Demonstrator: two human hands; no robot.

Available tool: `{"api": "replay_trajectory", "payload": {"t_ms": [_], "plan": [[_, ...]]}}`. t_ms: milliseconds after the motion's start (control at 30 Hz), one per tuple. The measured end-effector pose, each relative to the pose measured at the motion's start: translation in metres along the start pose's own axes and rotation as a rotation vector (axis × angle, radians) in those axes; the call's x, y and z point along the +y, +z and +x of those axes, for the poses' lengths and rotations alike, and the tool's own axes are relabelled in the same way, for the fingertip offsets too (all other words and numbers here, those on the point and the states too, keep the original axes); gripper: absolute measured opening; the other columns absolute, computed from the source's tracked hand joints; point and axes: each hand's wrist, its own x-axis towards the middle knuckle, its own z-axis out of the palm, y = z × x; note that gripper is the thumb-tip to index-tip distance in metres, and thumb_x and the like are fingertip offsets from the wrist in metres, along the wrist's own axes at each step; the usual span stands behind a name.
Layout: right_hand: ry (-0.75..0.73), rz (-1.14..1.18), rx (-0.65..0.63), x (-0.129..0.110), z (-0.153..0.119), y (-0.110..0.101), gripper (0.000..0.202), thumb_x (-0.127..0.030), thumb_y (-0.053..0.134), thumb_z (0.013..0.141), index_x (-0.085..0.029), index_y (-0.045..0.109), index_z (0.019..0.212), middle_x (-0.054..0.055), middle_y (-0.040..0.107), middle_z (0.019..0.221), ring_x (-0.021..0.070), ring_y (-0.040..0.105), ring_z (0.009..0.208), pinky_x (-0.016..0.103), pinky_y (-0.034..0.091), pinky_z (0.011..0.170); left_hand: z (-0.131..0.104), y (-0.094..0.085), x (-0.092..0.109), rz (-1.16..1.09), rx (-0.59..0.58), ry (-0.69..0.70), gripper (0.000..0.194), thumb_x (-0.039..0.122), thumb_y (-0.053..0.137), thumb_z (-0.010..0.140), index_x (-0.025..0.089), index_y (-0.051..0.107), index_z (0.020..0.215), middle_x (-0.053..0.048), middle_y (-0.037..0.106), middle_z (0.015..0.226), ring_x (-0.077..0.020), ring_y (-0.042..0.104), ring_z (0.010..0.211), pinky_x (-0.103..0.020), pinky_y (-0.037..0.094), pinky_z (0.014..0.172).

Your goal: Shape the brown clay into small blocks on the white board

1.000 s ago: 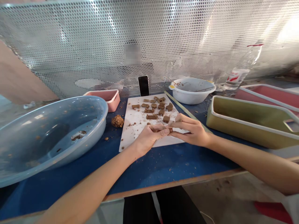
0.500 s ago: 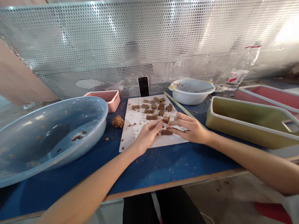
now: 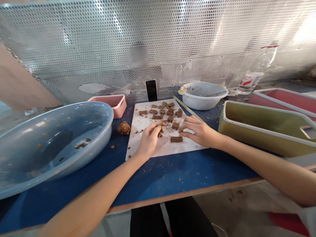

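Observation:
My left hand (image 3: pixel 149 138) is over the left middle of a white board (image 3: pixel 138 146), its fingers curled round a small brown clay piece (image 3: pixel 160 132), partly hidden by them. My right hand (image 3: pixel 196 131) hovers at the board's right side, thumb and fingers bent and apart with nothing seen between them. Just left of its fingertips lies a small brown block (image 3: pixel 175 126). A larger brown rectangular block (image 3: pixel 176 139) lies in front, between the hands. Farther back, several shaped clay pieces (image 3: pixel 170 112) stand or lie in loose rows amid crumbs.
A brown clay lump (image 3: pixel 123 128) sits left of the board, beside a big blue basin (image 3: pixel 103 131). Behind are a pink box (image 3: pixel 119 107), a phone (image 3: pixel 151 90) and a white bowl (image 3: pixel 203 100). A pale stick (image 3: pixel 185 107), an olive bin (image 3: pixel 259 131) and a bottle (image 3: pixel 251 79) are rightward.
My hands have moved apart: the left went leftward over where a long clay piece lay, the right drew slightly rightward. The two blocks between them now show more fully.

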Motion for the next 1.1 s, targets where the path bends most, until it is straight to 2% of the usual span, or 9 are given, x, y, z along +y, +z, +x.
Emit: {"api": "replay_trajectory", "payload": {"t_ms": [100, 200, 300, 467, 567, 633, 767, 967, 1100], "plan": [[0.002, -0.007, -0.012, 0.004, -0.002, 0.001, 0.005, -0.023, 0.064, 0.113, -0.022, 0.068, 0.116, 0.006, 0.073, 0.106, 0.0209, 0.068, 0.098, 0.037, 0.049, 0.091, 0.0, -0.001, 0.0, 0.024, 0.006, 0.0, 0.026, 0.033, 0.057, 0.099, 0.02, 0.079, 0.102, -0.002, 0.06, 0.076, -0.0181, 0.055, 0.074, -0.032, 0.048, 0.073], [-0.023, 0.005, -0.043, 0.007, -0.003, 0.001, 0.009, -0.026, 0.064, 0.114, -0.021, 0.07, 0.109, 0.004, 0.072, 0.101, 0.02, 0.067, 0.095, 0.037, 0.046, 0.094, 0.0, -0.001, 0.001, 0.03, 0.0, 0.002, 0.025, 0.033, 0.058, 0.098, 0.019, 0.079, 0.102, -0.002, 0.06, 0.076, -0.0181, 0.055, 0.074, -0.032, 0.047, 0.073], [-0.015, 0.004, -0.068, 0.006, -0.003, -0.001, 0.02, -0.029, 0.059, 0.116, -0.021, 0.07, 0.102, 0.003, 0.07, 0.095, 0.0191, 0.066, 0.09, 0.038, 0.045, 0.093, 0.0, -0.001, 0.0, 0.027, -0.006, -0.006, 0.026, 0.033, 0.059, 0.097, 0.019, 0.079, 0.102, -0.002, 0.061, 0.076, -0.0179, 0.055, 0.074, -0.032, 0.044, 0.073], [0.041, -0.004, -0.042, 0.005, -0.002, -0.004, 0.01, -0.029, 0.065, 0.113, -0.022, 0.072, 0.111, 0.006, 0.075, 0.104, 0.0211, 0.069, 0.096, 0.038, 0.047, 0.093, -0.001, -0.002, 0.0, 0.04, -0.014, -0.018, 0.026, 0.032, 0.059, 0.096, 0.017, 0.079, 0.103, -0.002, 0.061, 0.076, -0.018, 0.054, 0.075, -0.031, 0.042, 0.074], [0.038, 0.029, -0.054, 0.005, -0.002, -0.006, 0.017, -0.029, 0.063, 0.114, -0.022, 0.073, 0.103, 0.005, 0.074, 0.097, 0.0204, 0.069, 0.091, 0.037, 0.05, 0.088, -0.001, -0.002, 0.0, 0.046, -0.026, -0.02, 0.026, 0.032, 0.059, 0.095, 0.018, 0.079, 0.103, -0.002, 0.06, 0.075, -0.0182, 0.053, 0.074, -0.031, 0.042, 0.073], [0.05, 0.089, -0.077, 0.006, -0.002, -0.008, 0.023, -0.029, 0.059, 0.116, -0.021, 0.074, 0.101, 0.005, 0.073, 0.093, 0.0194, 0.069, 0.087, 0.035, 0.053, 0.083, -0.001, -0.002, -0.001, 0.059, -0.035, -0.02, 0.026, 0.032, 0.059, 0.095, 0.018, 0.08, 0.103, -0.002, 0.059, 0.075, -0.0183, 0.052, 0.073, -0.031, 0.041, 0.072], [0.1, 0.174, -0.134, 0.006, -0.002, -0.015, 0.019, -0.032, 0.064, 0.114, -0.021, 0.077, 0.121, 0.007, 0.079, 0.107, 0.0201, 0.076, 0.097, 0.033, 0.058, 0.088, 0.0, -0.002, -0.005, 0.073, -0.044, -0.004, 0.027, 0.032, 0.058, 0.095, 0.018, 0.08, 0.102, -0.002, 0.058, 0.075, -0.0181, 0.051, 0.072, -0.031, 0.04, 0.071], [0.04, 0.164, -0.318, 0.006, 0.0, -0.022, 0.024, -0.03, 0.058, 0.116, -0.019, 0.079, 0.117, 0.008, 0.079, 0.11, 0.0179, 0.077, 0.097, 0.03, 0.058, 0.09, 0.001, -0.003, -0.005, 0.076, -0.055, -0.016, 0.027, 0.028, 0.057, 0.096, 0.018, 0.082, 0.101, -0.002, 0.059, 0.075, -0.0174, 0.05, 0.071, -0.031, 0.039, 0.071], [0.068, 0.157, -0.335, 0.007, -0.003, -0.023, 0.024, -0.03, 0.058, 0.114, -0.019, 0.078, 0.124, 0.009, 0.081, 0.11, 0.0191, 0.078, 0.096, 0.031, 0.059, 0.088, 0.0, -0.003, -0.005, 0.081, -0.056, -0.021, 0.026, 0.028, 0.058, 0.097, 0.019, 0.082, 0.101, -0.002, 0.059, 0.075, -0.0172, 0.049, 0.07, -0.031, 0.038, 0.07]]}}
